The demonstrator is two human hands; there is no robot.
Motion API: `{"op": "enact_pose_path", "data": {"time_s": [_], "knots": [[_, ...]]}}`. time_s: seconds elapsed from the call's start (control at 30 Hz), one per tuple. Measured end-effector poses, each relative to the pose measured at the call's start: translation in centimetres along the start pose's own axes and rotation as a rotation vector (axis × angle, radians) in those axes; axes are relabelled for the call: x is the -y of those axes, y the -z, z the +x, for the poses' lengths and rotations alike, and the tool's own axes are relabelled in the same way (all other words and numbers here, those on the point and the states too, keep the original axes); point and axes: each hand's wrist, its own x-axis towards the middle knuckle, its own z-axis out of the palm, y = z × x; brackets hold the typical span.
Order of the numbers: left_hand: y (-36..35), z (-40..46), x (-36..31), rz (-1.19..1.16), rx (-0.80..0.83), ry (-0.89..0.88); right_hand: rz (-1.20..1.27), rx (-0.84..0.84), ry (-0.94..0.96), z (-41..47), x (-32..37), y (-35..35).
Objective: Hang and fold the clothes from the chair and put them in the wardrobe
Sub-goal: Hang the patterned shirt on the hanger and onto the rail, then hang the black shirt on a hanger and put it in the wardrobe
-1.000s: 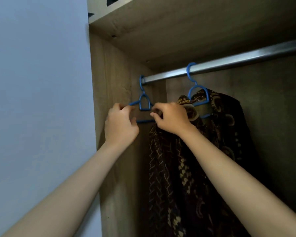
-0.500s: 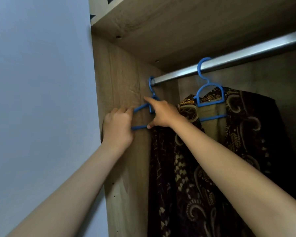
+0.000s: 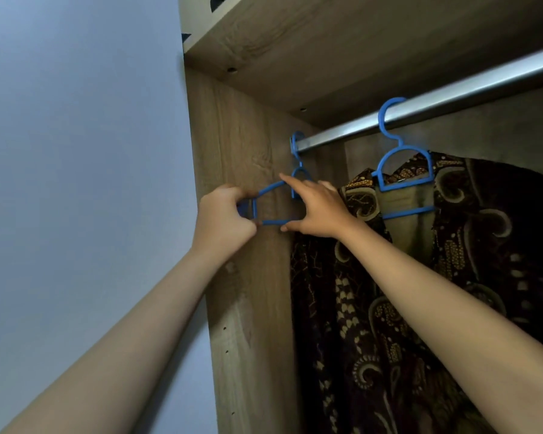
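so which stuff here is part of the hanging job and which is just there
In the job:
- empty blue hanger, held by left hand, right hand touching it
- steel rail
- batik shirt on second blue hanger

Just there:
- wardrobe side panel
- top shelf
- wall

rail clear between hangers, side panel close left
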Motion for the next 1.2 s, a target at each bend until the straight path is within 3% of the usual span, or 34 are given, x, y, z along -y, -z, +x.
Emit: {"op": "enact_pose_path", "data": {"time_s": [0.2,0.47,0.7,1.2], "knots": [[0.9,-0.3,-0.4,-0.162,-0.006,0.076,0.124,-0.009,-0.022,-0.3,-0.2,0.3],[2.0,0.5,-0.8,-0.100,-0.048,0.134,0.123,0.041,-0.056,0.3,1.3,1.4],[3.8,0.1,-1.7,-0.115,-0.137,0.181,0.125,-0.018,-0.011,1.2,2.8,3.6],[18.7,-12.1,-1.8,-0.183,-0.186,0.333,0.311,-0.253,0.227,-6.0,16.4,2.1]]}}
